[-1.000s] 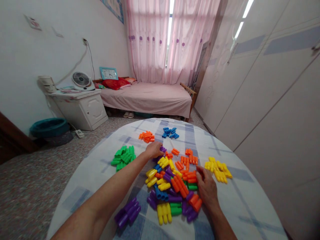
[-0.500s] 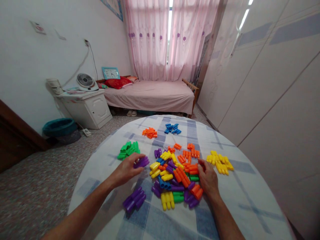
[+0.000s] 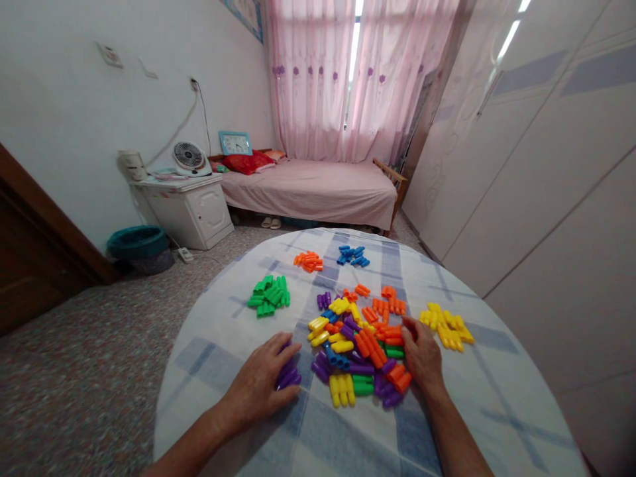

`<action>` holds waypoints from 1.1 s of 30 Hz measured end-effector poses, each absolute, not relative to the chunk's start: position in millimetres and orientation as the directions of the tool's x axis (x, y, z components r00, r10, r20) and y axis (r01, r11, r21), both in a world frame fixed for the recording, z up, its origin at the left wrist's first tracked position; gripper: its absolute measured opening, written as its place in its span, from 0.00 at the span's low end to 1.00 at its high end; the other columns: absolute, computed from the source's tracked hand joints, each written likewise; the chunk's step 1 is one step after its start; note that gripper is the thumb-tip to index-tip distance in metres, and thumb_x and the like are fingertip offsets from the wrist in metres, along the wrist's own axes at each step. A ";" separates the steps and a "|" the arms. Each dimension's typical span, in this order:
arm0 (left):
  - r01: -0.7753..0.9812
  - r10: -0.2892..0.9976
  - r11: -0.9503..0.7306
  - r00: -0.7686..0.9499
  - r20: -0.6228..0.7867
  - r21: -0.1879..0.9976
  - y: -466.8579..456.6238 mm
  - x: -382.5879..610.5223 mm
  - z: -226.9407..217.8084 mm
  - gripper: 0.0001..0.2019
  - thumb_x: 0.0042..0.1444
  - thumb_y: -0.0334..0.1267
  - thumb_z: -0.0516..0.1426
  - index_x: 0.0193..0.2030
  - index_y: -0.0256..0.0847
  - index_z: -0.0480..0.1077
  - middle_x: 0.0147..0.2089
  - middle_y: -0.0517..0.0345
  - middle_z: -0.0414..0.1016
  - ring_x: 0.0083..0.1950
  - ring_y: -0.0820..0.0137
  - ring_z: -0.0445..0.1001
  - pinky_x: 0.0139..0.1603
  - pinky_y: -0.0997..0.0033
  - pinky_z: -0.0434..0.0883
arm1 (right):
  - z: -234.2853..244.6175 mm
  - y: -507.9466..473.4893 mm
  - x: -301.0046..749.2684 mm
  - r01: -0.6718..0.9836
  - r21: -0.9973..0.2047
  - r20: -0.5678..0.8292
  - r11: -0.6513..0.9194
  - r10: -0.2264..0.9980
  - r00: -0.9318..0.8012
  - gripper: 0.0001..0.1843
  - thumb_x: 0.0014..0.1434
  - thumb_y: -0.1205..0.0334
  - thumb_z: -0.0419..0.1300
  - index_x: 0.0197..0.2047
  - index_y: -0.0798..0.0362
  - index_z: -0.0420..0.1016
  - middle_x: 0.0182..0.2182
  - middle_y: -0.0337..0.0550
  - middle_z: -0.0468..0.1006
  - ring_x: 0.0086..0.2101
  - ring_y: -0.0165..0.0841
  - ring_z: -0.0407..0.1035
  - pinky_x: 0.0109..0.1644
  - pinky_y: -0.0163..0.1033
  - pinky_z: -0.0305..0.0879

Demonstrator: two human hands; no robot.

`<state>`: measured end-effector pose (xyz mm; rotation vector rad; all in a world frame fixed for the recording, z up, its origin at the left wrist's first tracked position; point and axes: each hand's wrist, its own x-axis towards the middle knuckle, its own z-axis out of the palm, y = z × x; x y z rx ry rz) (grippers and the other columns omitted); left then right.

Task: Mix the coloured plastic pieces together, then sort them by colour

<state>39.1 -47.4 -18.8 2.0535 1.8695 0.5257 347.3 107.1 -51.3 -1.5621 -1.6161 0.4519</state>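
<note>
- Left hand [image 3: 262, 379]: half-curled around purple toy blocks [image 3: 289, 376] (grip unclear from where I stand).
- Right hand [image 3: 424, 354]: loosely bent, against orange toy blocks [image 3: 392, 334]; hold undetermined.

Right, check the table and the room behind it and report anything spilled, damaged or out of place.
Nothing looks spilled or damaged; the jumbled pile lies on the tablecloth. Slightly odd: the blue-framed clock seems propped behind the red pillow rather than hung up.
</note>
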 end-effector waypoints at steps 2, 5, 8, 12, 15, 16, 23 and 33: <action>0.877 0.993 -0.121 0.114 0.044 0.465 -51.4 34.3 -22.4 0.27 0.48 0.38 0.59 0.58 0.48 0.67 0.66 0.50 0.60 0.66 0.56 0.58 0.66 0.53 0.57 | -51.7 107.6 347.8 0.647 -0.745 0.302 0.164 0.947 0.107 0.23 0.55 0.54 0.46 0.47 0.56 0.72 0.44 0.50 0.75 0.44 0.38 0.68 0.52 0.45 0.62; 0.848 0.983 -0.174 0.180 0.036 0.500 -58.2 20.7 -17.5 0.25 0.48 0.34 0.57 0.56 0.50 0.68 0.64 0.53 0.63 0.64 0.60 0.61 0.65 0.59 0.60 | -52.4 108.8 348.4 0.647 -0.744 0.311 0.167 0.944 0.114 0.22 0.55 0.54 0.46 0.46 0.55 0.72 0.43 0.49 0.75 0.44 0.38 0.68 0.52 0.45 0.61; 0.835 0.986 -0.159 0.165 0.036 0.526 -50.9 12.7 -2.3 0.22 0.52 0.40 0.57 0.56 0.48 0.68 0.64 0.52 0.63 0.64 0.60 0.62 0.64 0.60 0.62 | -52.8 109.7 348.3 0.652 -0.740 0.315 0.165 0.942 0.119 0.22 0.54 0.54 0.47 0.46 0.55 0.73 0.43 0.49 0.76 0.44 0.38 0.68 0.52 0.45 0.61; 0.835 0.977 -0.203 0.136 0.166 0.512 1.8 22.3 13.5 0.18 0.58 0.40 0.52 0.54 0.43 0.69 0.62 0.51 0.65 0.63 0.63 0.63 0.65 0.60 0.59 | -52.3 109.0 347.6 0.657 -0.737 0.306 0.159 0.945 0.115 0.24 0.55 0.53 0.46 0.47 0.56 0.72 0.44 0.50 0.75 0.45 0.39 0.68 0.52 0.45 0.61; 0.846 0.951 -0.302 0.234 0.203 0.439 58.6 36.8 11.9 0.22 0.53 0.30 0.53 0.56 0.42 0.67 0.63 0.50 0.63 0.64 0.64 0.62 0.65 0.59 0.59 | -52.0 108.4 347.8 0.658 -0.736 0.306 0.159 0.945 0.114 0.24 0.55 0.53 0.46 0.47 0.57 0.72 0.44 0.51 0.75 0.44 0.39 0.68 0.52 0.45 0.62; 0.853 0.947 -0.316 0.254 0.198 0.415 75.7 41.3 9.1 0.25 0.51 0.27 0.53 0.57 0.42 0.66 0.64 0.50 0.62 0.64 0.64 0.61 0.65 0.60 0.59 | -52.0 108.5 348.2 0.656 -0.737 0.308 0.163 0.945 0.111 0.24 0.55 0.53 0.46 0.47 0.57 0.72 0.44 0.51 0.75 0.44 0.38 0.68 0.52 0.45 0.62; 0.861 0.926 -0.377 0.356 0.125 0.341 129.5 54.7 -14.1 0.26 0.48 0.26 0.52 0.56 0.43 0.67 0.54 0.52 0.71 0.54 0.64 0.70 0.55 0.67 0.66 | -51.3 108.7 348.9 0.660 -0.733 0.308 0.165 0.945 0.107 0.24 0.54 0.52 0.46 0.46 0.56 0.72 0.42 0.50 0.75 0.42 0.38 0.69 0.51 0.45 0.62; 0.919 0.976 -0.184 0.129 0.174 0.348 66.1 23.7 13.2 0.22 0.50 0.32 0.54 0.54 0.41 0.67 0.46 0.52 0.72 0.46 0.66 0.72 0.49 0.68 0.68 | -47.6 106.8 347.6 0.664 -0.732 0.290 0.152 0.952 0.101 0.26 0.55 0.52 0.45 0.47 0.58 0.72 0.44 0.52 0.75 0.43 0.39 0.69 0.51 0.45 0.62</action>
